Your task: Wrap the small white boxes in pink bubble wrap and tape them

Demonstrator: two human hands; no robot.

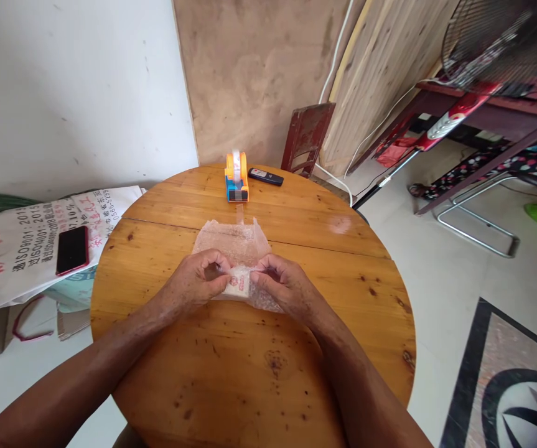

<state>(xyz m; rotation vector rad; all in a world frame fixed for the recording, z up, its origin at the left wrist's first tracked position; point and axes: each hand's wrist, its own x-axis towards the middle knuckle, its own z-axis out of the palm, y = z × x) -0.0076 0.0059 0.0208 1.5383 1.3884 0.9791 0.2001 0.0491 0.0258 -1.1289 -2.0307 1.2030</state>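
Bubble wrap (231, 244) is seen in the head view at the centre of the frame, spread on the round wooden table (272, 373), with a small white packet (236, 287), marked in red, at its near part. By the left hand (198, 280), left of centre, the film is pinched between thumb and bent fingers; the hand is nearly closed at the tips, with a rounded gap behind them. By the right hand (282, 280), just right of centre, the film is pinched in the same manner, at a point near the first one. Such a grip with two hands is probably chosen because the film is thin and light (it would be easily creased or slipped), and by fingertips its edge can be controlled more finely. The packet is lying just below the fingertips, so it is well within reach.

At the upper centre, a tape dispenser (236, 177) is placed upright beyond the wrap, perhaps so that it is reachable but not in the way. Beside it, a dark remote control (265, 177) is laid flat. At the left of the frame, a phone (73, 250) is rested on a printed sack (2, 261), apart from the handled things.
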